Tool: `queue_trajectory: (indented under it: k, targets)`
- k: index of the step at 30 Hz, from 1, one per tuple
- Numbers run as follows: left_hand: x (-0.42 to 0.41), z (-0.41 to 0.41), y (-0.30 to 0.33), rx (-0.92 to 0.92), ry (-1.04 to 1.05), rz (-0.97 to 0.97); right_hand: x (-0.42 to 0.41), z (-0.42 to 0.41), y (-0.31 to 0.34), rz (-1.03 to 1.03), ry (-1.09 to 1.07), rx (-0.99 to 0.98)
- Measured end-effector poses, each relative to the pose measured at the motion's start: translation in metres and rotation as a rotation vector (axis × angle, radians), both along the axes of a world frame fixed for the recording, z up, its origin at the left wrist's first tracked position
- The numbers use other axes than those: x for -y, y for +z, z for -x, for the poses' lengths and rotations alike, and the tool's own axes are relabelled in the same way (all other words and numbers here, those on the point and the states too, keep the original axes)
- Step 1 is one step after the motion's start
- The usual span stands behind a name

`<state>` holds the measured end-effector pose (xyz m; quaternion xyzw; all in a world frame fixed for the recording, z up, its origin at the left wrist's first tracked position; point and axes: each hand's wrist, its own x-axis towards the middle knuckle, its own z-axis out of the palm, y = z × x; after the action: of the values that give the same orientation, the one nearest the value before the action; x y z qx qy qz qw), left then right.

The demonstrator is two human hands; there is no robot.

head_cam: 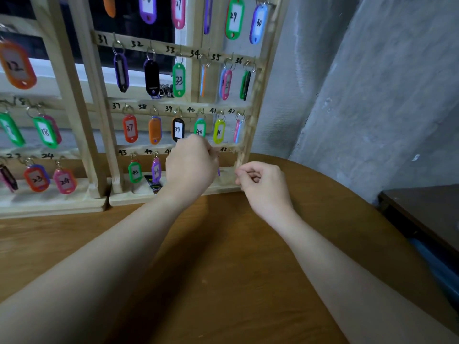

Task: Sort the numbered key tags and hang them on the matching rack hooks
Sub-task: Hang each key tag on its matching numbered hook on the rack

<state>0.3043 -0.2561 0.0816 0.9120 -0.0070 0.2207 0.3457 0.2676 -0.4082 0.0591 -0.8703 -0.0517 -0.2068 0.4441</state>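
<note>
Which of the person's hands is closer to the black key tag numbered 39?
Left. The left hand sits just below the black key tag numbered 39, nearly touching it; the right hand is lower, off to the right.
</note>
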Motion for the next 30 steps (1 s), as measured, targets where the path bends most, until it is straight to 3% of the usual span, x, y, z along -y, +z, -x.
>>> queue_trajectory:
  k: [11, 23, 27, 30]
  targets:
    - [-0.013, 0.053, -0.023, -0.085, -0.078, 0.034, 0.029, 0.089, 0.042, 0.016, 0.049, 0.121]
    - [0.041, 0.18, -0.051, -0.185, -0.605, -0.096, 0.114, 0.246, -0.03, -0.008, -0.125, -0.208]
    - [0.061, 0.214, -0.065, -0.187, -0.854, -0.152, 0.118, 0.265, -0.045, 0.036, -0.128, -0.167]
    - [0.067, 0.225, -0.074, -0.08, -0.909, -0.132, 0.119, 0.265, -0.048, 0.131, -0.095, -0.182]
